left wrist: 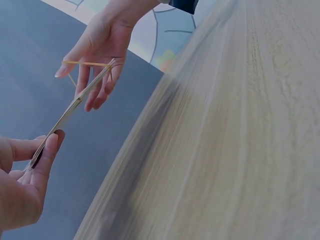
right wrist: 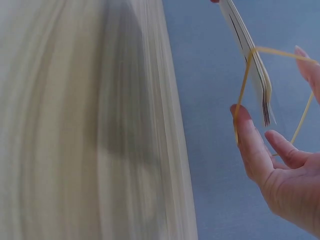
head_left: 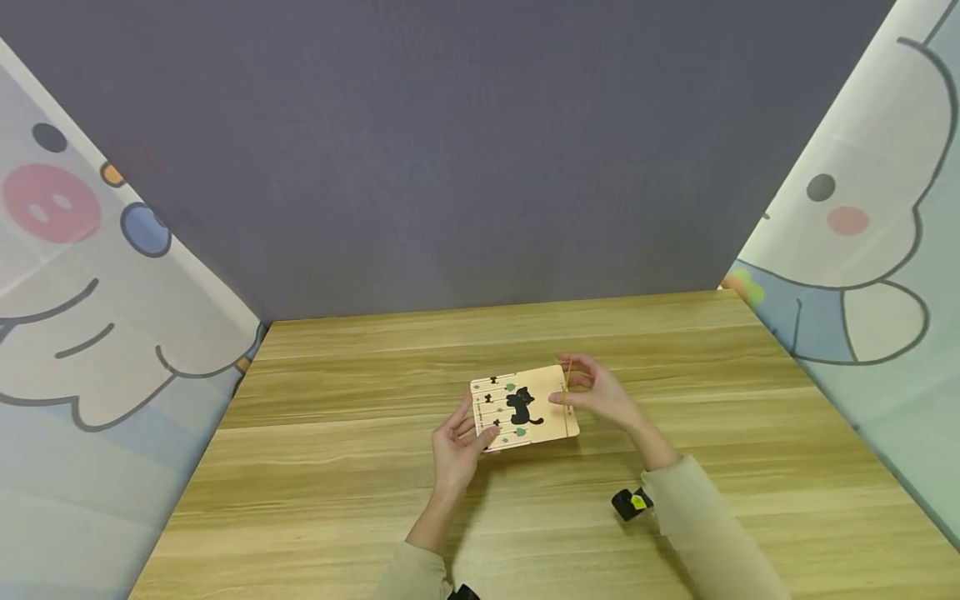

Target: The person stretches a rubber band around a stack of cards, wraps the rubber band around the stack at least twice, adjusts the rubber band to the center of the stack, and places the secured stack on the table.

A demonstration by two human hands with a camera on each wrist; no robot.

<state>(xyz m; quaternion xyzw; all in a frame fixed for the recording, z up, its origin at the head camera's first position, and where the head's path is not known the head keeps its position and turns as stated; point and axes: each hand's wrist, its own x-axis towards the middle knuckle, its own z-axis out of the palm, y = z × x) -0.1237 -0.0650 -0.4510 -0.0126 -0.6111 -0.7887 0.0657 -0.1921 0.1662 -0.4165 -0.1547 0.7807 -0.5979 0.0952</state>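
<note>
A thin cream notebook [head_left: 551, 417] with a black cat and small plant pictures on its cover is held above the wooden table. My left hand [head_left: 453, 454] grips its left end, thumb on the cover and fingers behind. A yellow rubber band [right wrist: 243, 82] crosses the notebook near its right end. My right hand [head_left: 606, 398] holds this band stretched wide over the thumb and fingers, around that end. In the right wrist view, layered page edges of the notebook [right wrist: 260, 80] show inside the loop. The left wrist view shows the notebook [left wrist: 67, 115] edge-on, slanting between both hands.
The wood-grain table [head_left: 322, 467] spreads beneath both hands. A dark grey panel [head_left: 480, 167] rises behind it, with cartoon-printed curtains [head_left: 135, 333] at either side. A black wrist camera [head_left: 630, 503] sits by the right sleeve [head_left: 705, 525].
</note>
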